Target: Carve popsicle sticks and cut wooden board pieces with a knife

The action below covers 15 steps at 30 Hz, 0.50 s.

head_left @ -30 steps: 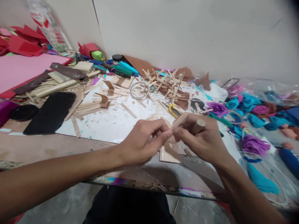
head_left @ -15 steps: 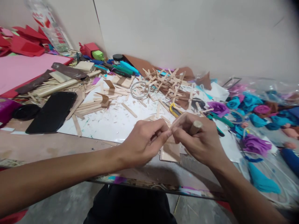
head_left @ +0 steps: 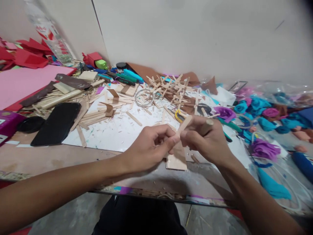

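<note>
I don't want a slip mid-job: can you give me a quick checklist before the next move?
1. Flat pale wooden stick pinched in the left hand: ok.
2. Round-ended wooden rod gripped in the right hand: ok.
3. Rod's far end in sight: cannot tell, hidden by the hand.
4. Layered pale wooden block lying below the hands: ok.
5. White paper sheet free of loose wooden pieces: not ok, several scattered.

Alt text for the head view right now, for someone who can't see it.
The left hand pinches a flat wooden stick above a cluttered table; the right hand, close beside it, grips a round-ended rod. Heaped loose sticks lie beyond, a black phone left, purple flowers right.
</note>
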Available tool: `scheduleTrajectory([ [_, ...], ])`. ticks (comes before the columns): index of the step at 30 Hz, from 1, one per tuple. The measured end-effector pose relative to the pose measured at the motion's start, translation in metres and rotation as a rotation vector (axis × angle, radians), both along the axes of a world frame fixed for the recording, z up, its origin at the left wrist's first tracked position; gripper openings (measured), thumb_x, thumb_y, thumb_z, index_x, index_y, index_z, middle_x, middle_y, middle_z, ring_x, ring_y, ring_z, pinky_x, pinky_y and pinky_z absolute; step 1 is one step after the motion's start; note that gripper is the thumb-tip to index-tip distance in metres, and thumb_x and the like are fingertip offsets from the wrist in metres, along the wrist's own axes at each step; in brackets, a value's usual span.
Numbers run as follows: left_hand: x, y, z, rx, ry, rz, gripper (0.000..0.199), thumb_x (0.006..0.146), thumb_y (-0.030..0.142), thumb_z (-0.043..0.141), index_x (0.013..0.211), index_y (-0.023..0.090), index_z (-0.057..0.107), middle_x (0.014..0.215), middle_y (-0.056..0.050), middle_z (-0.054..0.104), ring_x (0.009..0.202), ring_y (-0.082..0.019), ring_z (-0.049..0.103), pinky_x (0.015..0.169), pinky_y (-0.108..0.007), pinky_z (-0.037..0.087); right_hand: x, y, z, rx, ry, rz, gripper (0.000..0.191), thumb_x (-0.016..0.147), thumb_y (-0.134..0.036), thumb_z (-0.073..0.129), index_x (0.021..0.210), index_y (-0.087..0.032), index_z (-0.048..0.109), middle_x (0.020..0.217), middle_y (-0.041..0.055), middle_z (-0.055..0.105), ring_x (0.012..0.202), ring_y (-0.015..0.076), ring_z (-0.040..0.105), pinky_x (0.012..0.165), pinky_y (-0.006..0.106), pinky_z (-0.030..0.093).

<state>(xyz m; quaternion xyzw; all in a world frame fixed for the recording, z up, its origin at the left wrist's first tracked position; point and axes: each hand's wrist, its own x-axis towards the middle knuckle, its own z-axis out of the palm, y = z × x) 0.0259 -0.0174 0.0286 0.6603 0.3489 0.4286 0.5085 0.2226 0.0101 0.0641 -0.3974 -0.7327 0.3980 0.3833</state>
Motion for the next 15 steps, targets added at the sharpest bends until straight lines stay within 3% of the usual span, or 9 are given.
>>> scheduleTrajectory([
  [8, -0.003, 0.002, 0.0, -0.221, -0.187, -0.043, 0.026, 0.1, 0.041, 0.071, 0.099, 0.017, 0.061, 0.07, 0.001, 0.07, 0.054, -0.007, 0.057, 0.051, -0.018, 0.042, 0.002, 0.004, -0.006, -0.137, 0.196, 0.026, 0.009, 0.086, -0.018, 0.076, 0.078, -0.02, 0.071, 0.051, -0.0069, 0.055, 0.039, 0.0071, 0.045, 0.038, 0.021, 0.033],
  [10, -0.003, 0.001, -0.002, -0.169, -0.16, -0.012, 0.024, 0.102, 0.04, 0.069, 0.103, 0.018, 0.061, 0.071, 0.002, 0.071, 0.053, -0.007, 0.055, 0.051, -0.018, 0.04, 0.001, 0.003, -0.008, -0.142, 0.204, 0.028, 0.009, 0.087, -0.022, 0.078, 0.082, -0.019, 0.071, 0.053, -0.0067, 0.056, 0.039, 0.0068, 0.045, 0.039, 0.021, 0.034],
  [15, -0.006, -0.001, -0.008, 0.19, 0.071, 0.105, 0.018, 0.107, 0.033, 0.061, 0.102, 0.017, 0.068, 0.078, 0.001, 0.07, 0.063, -0.008, 0.058, 0.059, -0.02, 0.041, 0.0, 0.004, -0.012, -0.148, 0.198, 0.068, 0.016, 0.091, -0.031, 0.081, 0.087, -0.019, 0.071, 0.07, -0.003, 0.066, 0.047, 0.0059, 0.051, 0.043, 0.021, 0.04],
])
